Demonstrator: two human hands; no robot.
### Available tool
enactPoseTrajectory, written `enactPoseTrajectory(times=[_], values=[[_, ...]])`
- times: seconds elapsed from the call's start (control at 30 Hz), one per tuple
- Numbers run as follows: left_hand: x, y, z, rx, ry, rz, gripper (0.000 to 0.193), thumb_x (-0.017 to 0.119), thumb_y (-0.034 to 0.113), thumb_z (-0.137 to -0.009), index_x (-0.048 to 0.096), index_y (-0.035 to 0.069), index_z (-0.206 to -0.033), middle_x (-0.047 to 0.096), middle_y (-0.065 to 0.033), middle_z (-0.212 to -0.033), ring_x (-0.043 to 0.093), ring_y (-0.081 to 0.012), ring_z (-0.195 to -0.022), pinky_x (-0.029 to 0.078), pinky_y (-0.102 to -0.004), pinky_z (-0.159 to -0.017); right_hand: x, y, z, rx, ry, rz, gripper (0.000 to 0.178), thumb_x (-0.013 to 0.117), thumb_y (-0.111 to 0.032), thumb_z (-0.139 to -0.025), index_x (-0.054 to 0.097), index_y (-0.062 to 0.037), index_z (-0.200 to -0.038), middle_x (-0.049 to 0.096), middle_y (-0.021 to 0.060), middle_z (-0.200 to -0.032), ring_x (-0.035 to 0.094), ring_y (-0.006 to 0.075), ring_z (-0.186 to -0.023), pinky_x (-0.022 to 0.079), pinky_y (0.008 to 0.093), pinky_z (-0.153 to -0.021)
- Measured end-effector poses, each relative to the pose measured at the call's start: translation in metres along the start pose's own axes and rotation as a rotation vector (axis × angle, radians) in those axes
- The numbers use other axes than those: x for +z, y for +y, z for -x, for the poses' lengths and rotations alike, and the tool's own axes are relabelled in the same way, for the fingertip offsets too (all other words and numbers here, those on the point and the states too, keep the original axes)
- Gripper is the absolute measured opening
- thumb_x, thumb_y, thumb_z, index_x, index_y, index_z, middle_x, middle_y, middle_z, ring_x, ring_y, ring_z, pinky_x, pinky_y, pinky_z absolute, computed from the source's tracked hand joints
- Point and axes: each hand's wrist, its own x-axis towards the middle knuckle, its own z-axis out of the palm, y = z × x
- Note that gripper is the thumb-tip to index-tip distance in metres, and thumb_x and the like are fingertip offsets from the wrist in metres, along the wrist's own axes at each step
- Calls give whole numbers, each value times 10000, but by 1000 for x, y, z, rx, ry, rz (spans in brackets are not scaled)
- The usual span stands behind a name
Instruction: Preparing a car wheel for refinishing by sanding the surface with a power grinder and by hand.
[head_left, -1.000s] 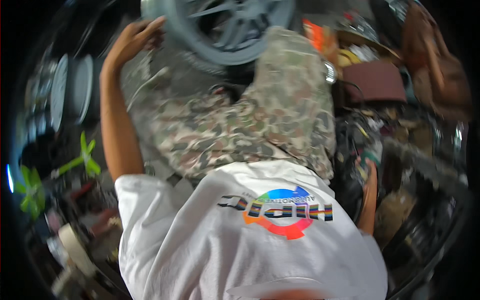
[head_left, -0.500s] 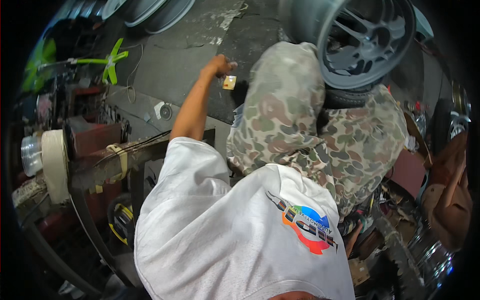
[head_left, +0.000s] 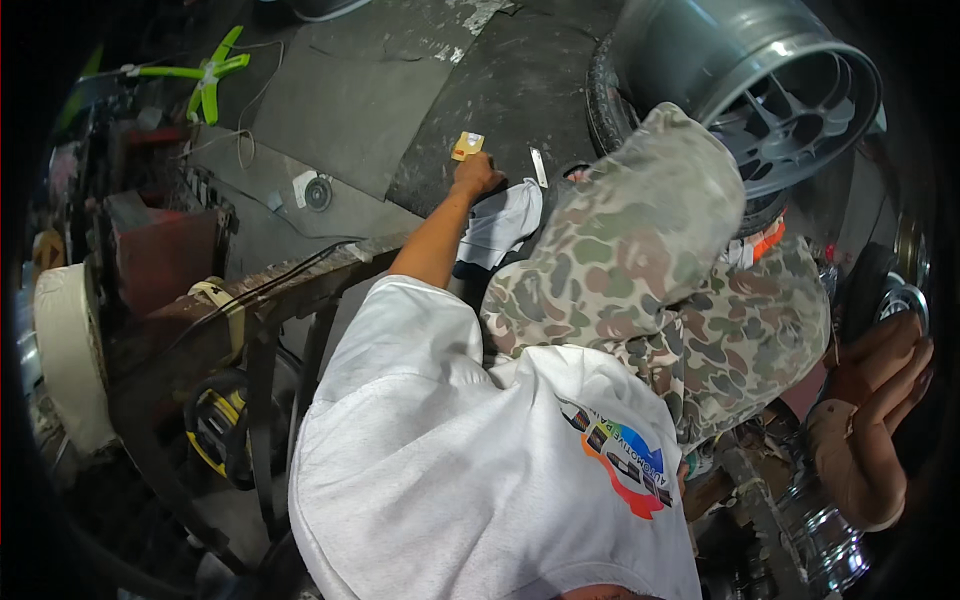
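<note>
White cloth on dark floor beneath left hand – fist-like, grip unclear; small orange card just beyond. Cloth soft, light – pinch an edge. Right hand open, flat on chrome rim.

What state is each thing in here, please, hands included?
Left hand: reaching out to the floor, closed, beside a small yellow card.
Right hand: fingers spread, resting on a dark round part at the picture's edge.
White cloth: crumpled on the floor.
Silver wheel rim: lying on its side.
</note>
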Motion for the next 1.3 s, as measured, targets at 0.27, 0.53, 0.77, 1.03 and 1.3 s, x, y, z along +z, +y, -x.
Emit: enactPoseTrajectory(times=[0.27, 0.53, 0.77, 1.03, 1.3], values=[[35, 60, 3, -75, 165, 206, 535, 851, 469, -767, 769, 20, -1047, 737, -241, -1105, 709, -391, -1083, 564, -473, -933, -14, -3, -3, 29, 436, 816, 670, 514, -558, -1017, 671, 50, -1253, 698, 235, -1194, 681, 298, -1126, 514, 367, -960], [43, 81, -16, -416, 150, 307, 517, 895, 404, -719, 788, 25, -1053, 755, -201, -1138, 716, -367, -1121, 587, -457, -922, 18, -57, 80, -239, 489, 735, 543, 692, -503, -950, 743, 23, -827, 708, 149, -709, 711, 203, -640, 542, 355, -558], [15, 36, -41, 112, 444, 732, 266, 864, 255, -792, 778, 10, -850, 763, -76, -818, 689, -157, -731, 542, -316, -720, 97, -170, 193, -1055, 758, 488, 383, 733, -288, -971, 644, 20, -762, 545, -1, -632, 501, 68, -634, 379, 228, -565], [-227, 258, 203, 783, 308, 991, 168, 816, 141, -897, 678, 70, -832, 595, 51, -737, 478, -24, -628, 357, -209, -577, 286, -260, 263, -1774, 113, 192, 121, 703, -98, -980, 720, 5, -1041, 656, 6, -889, 584, 54, -817, 488, 234, -741], [-166, 321, 317, 793, -513, 638, 187, 811, 81, -863, 639, 47, -800, 580, 78, -750, 493, -5, -685, 388, -175, -593, 331, -238, 255, -1508, -618, -162, 248, 671, -149, -1022, 667, 31, -1193, 679, 21, -1007, 607, 65, -901, 493, 231, -812]])
